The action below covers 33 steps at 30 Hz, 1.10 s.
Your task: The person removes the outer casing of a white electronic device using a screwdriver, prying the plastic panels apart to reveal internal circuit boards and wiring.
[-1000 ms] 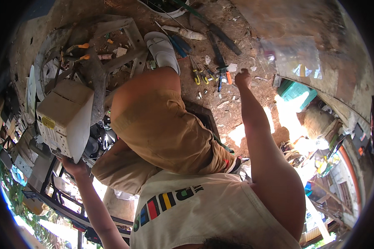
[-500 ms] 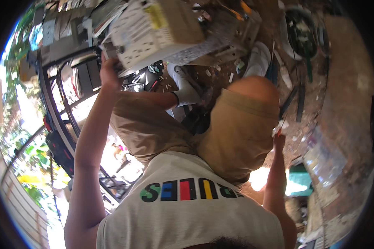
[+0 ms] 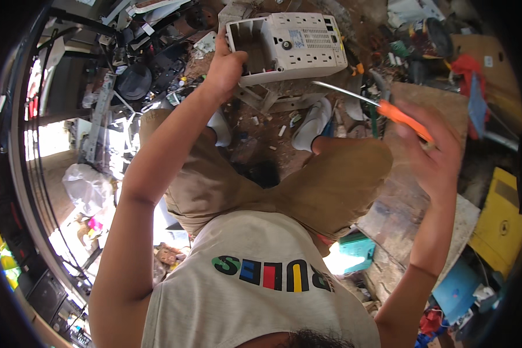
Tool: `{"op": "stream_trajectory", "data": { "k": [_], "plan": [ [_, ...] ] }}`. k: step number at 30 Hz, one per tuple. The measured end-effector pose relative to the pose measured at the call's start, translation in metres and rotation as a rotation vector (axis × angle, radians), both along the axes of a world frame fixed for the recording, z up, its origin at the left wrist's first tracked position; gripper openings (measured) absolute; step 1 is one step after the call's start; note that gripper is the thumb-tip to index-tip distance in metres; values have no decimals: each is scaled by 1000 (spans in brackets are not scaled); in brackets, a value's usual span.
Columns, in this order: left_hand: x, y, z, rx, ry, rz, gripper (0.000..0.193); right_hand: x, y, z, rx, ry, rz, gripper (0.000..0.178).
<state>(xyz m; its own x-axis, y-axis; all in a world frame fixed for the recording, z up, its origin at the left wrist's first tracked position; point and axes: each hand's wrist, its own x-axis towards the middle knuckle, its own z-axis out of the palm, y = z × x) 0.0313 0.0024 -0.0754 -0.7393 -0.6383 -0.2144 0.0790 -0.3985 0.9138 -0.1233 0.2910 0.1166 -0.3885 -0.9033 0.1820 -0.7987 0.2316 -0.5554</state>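
A white plastic UPS case [image 3: 310,43] with rows of power sockets sits tilted in front of my feet. Its left end has an uncovered, dark compartment [image 3: 253,43]. My left hand [image 3: 226,71] grips the rim at that end, fingers bent over the edge and thumb pointing inward. In my right hand [image 3: 432,142], slightly blurred, is a screwdriver [image 3: 401,119] with an orange handle. Its metal shaft points left, the tip looking close to the lower right side of the case; whether it touches, I cannot tell.
Under the case stands a dusty pale frame [image 3: 284,103]. Electronic scrap and a black round part [image 3: 133,81] lie at the left. To the right are a flat board [image 3: 383,217], a yellow panel [image 3: 499,220] and a blue container [image 3: 457,290]. Small debris litters the ground between my shoes [image 3: 313,124].
The case has turned, so its socket side and hollow end now show. My right hand has risen from beside my thigh with the screwdriver. My left hand has shifted right with the case.
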Motion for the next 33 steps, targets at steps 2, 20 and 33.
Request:
{"op": "stream_trajectory", "data": {
  "k": [2,20,33],
  "plan": [
    [-1,-9,-17,-49,-31,6,85,14,-59,13,38,99,142,22],
    [10,-29,-40,-367,-187,-60,83,61,-144,-1,325,299,346,19],
    [2,-31,-31,-290,-239,-92,93,63,-193,-28,731,381,331,20]
  ]
}}
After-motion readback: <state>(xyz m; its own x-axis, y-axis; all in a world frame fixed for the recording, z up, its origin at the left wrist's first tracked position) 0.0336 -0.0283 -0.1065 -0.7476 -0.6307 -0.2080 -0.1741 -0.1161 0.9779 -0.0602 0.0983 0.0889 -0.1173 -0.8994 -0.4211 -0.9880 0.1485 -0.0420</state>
